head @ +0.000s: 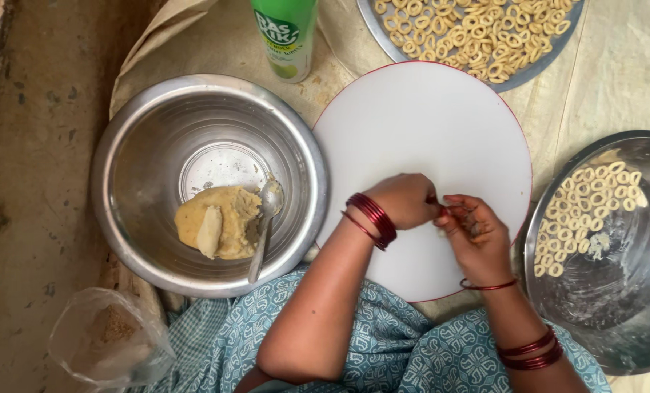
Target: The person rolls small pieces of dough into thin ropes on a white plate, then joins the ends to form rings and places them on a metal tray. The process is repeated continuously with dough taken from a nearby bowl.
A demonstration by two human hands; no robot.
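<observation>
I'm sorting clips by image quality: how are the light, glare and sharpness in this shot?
Head view: soft, even light with only faint shadows under the hands, left and right; mild glare on the steel bowl and the plate at right; the white round board is bright but not blown out; focus is sharp overall, the pinched bit between the fingertips too small to resolve.

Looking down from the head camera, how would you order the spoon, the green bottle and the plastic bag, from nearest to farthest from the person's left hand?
From the left hand:
1. Spoon, in the steel bowl just to its left.
2. Green bottle, standing at the top, above the bowl.
3. Plastic bag, at the lower left corner, on the floor.
</observation>
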